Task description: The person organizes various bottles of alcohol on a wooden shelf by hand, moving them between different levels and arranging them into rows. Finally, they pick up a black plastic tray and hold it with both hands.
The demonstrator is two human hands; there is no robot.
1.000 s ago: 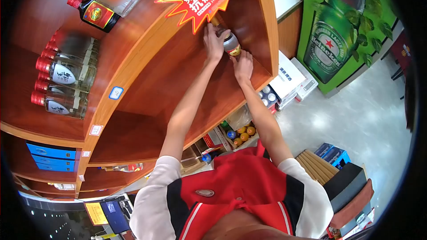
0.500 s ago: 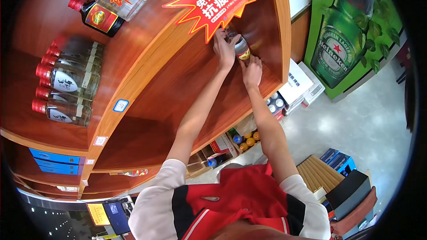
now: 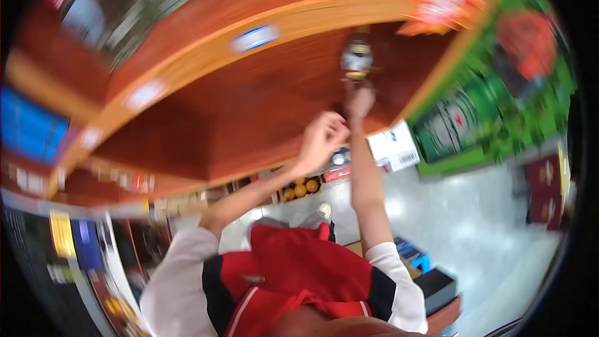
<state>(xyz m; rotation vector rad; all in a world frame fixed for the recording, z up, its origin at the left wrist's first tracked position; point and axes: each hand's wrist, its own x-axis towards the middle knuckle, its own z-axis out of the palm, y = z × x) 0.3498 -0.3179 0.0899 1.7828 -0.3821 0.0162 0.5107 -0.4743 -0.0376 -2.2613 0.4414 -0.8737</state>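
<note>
A small glass bottle (image 3: 357,61) with a yellow and red label stands out against the brown wood inside the shelf compartment. My right hand (image 3: 360,100) is closed around its near end, with the arm stretched straight forward. Lower and to the left, my left hand (image 3: 324,137) hangs before the shelf edge, close to my right wrist. Its fingers are loosely curled and apart, and I see nothing held in them. Motion blur softens both hands and hides the bottle's lettering.
A wooden shelf front (image 3: 187,65) carries price tags and an orange-red starburst sign (image 3: 442,5). Blurred bottles (image 3: 134,3) occupy the upper left compartment. To the right are a white box (image 3: 394,146) and a green beer display (image 3: 455,122). Oranges (image 3: 301,188) sit below.
My left hand has come off the bottle and drawn back toward me, down and left. My right hand still holds the bottle. The view has swung, shifting the shelf and sign.
</note>
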